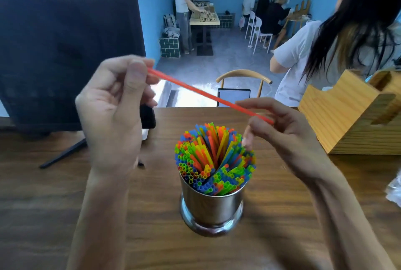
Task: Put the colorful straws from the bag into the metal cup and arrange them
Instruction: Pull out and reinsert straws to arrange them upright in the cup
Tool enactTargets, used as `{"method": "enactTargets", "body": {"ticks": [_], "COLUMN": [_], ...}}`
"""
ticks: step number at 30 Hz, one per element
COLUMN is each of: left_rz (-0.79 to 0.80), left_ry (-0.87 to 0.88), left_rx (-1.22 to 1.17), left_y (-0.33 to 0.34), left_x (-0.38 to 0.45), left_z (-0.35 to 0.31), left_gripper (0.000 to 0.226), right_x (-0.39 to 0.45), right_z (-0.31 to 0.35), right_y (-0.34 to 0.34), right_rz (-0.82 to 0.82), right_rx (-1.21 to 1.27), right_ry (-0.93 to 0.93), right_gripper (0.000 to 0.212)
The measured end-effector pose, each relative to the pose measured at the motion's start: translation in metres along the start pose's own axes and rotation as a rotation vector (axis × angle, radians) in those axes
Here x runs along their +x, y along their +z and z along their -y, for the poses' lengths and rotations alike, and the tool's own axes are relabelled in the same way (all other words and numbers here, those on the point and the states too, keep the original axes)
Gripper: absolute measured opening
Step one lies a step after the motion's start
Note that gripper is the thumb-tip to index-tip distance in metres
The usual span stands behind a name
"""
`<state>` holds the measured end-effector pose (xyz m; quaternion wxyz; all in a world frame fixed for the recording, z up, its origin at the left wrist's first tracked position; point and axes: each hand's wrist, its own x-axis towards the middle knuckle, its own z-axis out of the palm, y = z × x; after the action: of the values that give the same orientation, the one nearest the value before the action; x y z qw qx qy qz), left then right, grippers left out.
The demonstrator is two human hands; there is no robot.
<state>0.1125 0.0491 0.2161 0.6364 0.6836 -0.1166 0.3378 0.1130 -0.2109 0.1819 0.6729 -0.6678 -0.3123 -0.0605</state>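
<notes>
Two hands pinch one orange straw (208, 95). Left hand (115, 109) grips its upper end, right hand (282, 131) its lower, above the metal cup (213, 204).

Hands: 2, left hand (112, 105) and right hand (282, 131). Orange straw (208, 95) held apart from the rest: 1. Metal cup (212, 207): 1. Straws in cup (213, 157): too many and too tightly packed to count; colours seen are 4 (orange, yellow, green, blue). Wooden box (351, 115): 1. Counter (54, 193): 1. Monitor (65, 53): 1.
</notes>
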Motion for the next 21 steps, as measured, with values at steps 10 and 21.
{"method": "enactTargets", "body": {"ticks": [10,21], "left_rz": [0.759,0.474], "left_ry": [-0.251,-0.178], "left_rx": [0.265,0.399], "left_y": [0.0,0.014], "left_x": [-0.03,-0.023], "left_z": [0.0,0.031], "left_gripper": [0.018,0.014], "right_x": [0.005,-0.004], "right_z": [0.013,-0.013], "right_y": [-0.014,0.029], "right_rz": [-0.477,-0.024], "right_rx": [0.284,-0.634], "right_ry": [-0.091,-0.06], "right_gripper": [0.021,0.016]}}
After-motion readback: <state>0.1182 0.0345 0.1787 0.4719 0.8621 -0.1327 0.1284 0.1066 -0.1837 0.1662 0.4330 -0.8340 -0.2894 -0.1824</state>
